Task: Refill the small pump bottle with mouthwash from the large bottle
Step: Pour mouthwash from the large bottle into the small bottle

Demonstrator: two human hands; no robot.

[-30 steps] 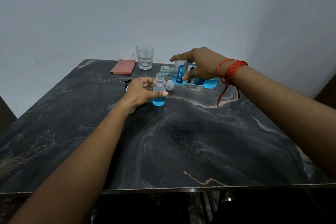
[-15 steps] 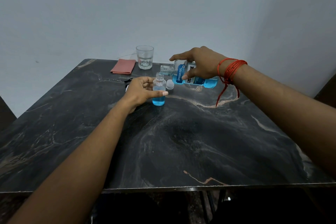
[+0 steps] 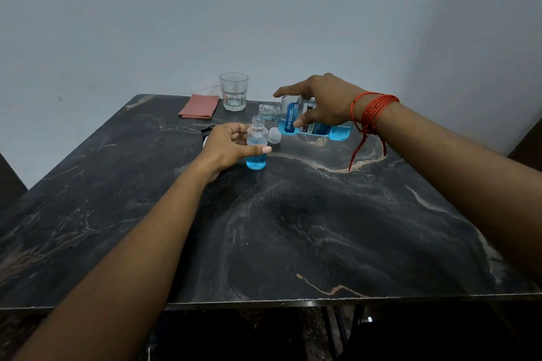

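Centre-left of frame: the small bottle (image 3: 257, 143), clear plastic w/ blue liquid approx. a third up, was held upright on the dark marbled table (image 3: 293, 228) by the left hand (image 3: 227, 148), thumb and fingers wrapped round it. Right of it, the large bottle (image 3: 311, 123) was gripped near-horizontal by the right hand (image 3: 325, 102), neck over the small mouth. Pouring step was judged underway; next, a steady tilt would be needed, then righting before overflow.
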